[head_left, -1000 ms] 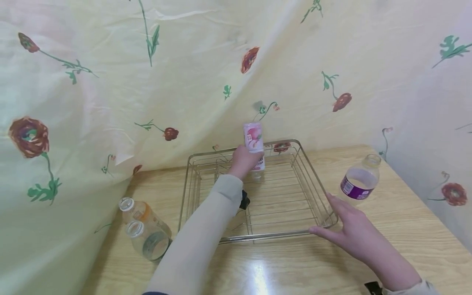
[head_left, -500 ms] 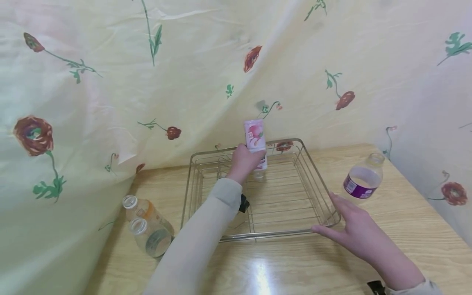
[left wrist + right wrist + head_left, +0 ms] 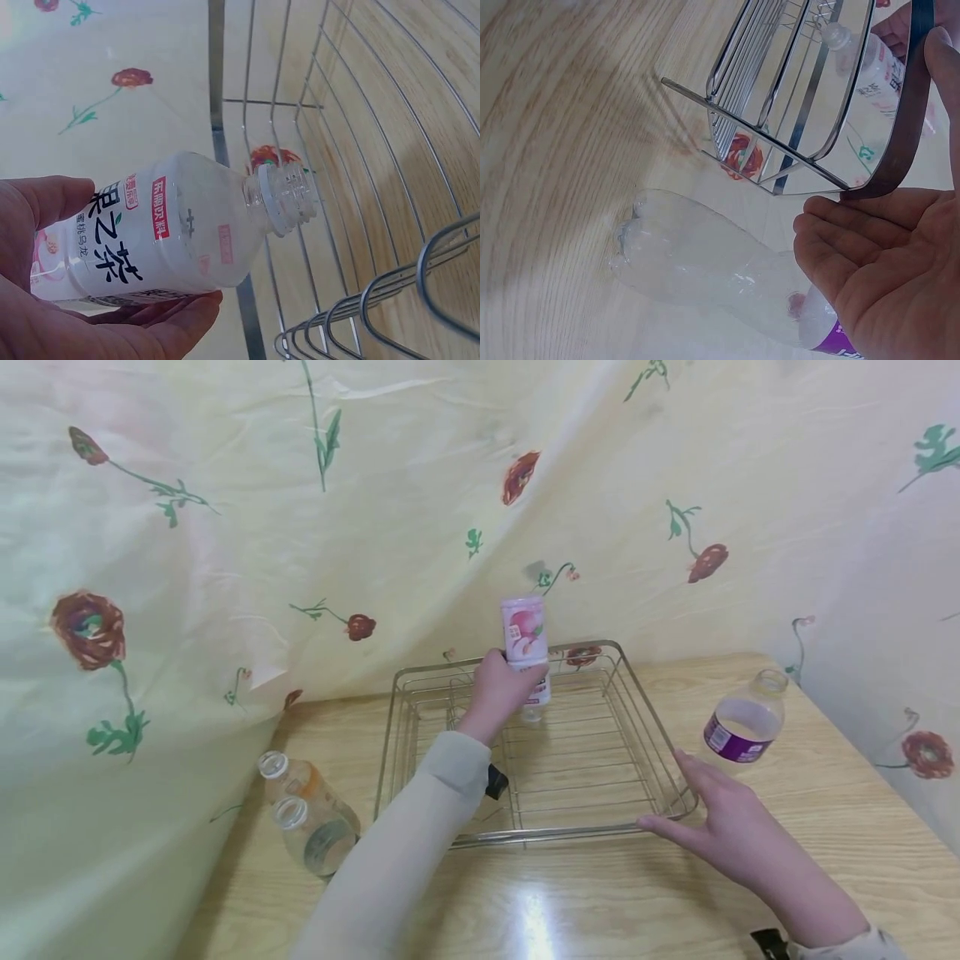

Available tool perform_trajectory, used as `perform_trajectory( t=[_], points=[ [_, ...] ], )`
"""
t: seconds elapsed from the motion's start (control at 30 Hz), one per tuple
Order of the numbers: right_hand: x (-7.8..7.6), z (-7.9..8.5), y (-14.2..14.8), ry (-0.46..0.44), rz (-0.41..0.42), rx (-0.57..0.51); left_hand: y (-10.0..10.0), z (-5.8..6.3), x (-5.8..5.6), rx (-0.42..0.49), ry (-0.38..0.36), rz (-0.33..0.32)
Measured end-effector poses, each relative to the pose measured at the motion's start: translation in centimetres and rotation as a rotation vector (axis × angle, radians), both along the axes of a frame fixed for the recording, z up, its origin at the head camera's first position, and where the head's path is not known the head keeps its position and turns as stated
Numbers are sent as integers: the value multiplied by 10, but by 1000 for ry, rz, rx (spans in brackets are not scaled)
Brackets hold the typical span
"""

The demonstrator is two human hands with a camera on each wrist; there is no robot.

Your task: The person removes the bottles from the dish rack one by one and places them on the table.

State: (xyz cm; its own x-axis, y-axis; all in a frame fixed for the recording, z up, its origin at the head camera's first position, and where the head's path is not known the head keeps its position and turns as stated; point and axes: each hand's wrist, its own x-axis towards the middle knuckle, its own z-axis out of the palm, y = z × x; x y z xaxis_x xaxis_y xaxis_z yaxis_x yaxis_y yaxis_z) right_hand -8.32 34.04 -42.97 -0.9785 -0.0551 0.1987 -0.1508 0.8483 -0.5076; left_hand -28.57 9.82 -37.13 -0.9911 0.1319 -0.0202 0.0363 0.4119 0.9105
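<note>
My left hand (image 3: 501, 687) grips a clear plastic drink bottle (image 3: 527, 628) with a pink peach label. It holds the bottle upside down, its capless neck (image 3: 289, 196) pointing down into a metal wire rack (image 3: 555, 833). Thumb and fingers wrap the label on opposite sides in the left wrist view. My right hand (image 3: 723, 827) rests against the rack's front right corner. Its thumb (image 3: 941, 56) lies along the flat rim and its fairly straight fingers touch near the corner.
A clear bottle with a purple label (image 3: 737, 745) stands right of the rack, close behind my right hand. Two clear bottles, one with an orange band (image 3: 309, 787) and one with a dark label (image 3: 330, 847), stand to the left. Flowered cloth (image 3: 420, 510) hangs behind the wooden table (image 3: 600, 893).
The bottle in my left hand has risen slightly over the rack. My right hand stays at the rack corner. The head view has shifted a little to the left.
</note>
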Motion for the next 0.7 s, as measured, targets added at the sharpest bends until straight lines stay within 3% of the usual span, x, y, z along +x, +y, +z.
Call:
perform_trajectory(
  t=[0.3,0.7],
  points=[
    [1,0,1,2,-13,7,-3,14,17,7,43,-16],
    [0,-3,3,33,-1,3,-11,25,44,-2,137,-107]
  ],
)
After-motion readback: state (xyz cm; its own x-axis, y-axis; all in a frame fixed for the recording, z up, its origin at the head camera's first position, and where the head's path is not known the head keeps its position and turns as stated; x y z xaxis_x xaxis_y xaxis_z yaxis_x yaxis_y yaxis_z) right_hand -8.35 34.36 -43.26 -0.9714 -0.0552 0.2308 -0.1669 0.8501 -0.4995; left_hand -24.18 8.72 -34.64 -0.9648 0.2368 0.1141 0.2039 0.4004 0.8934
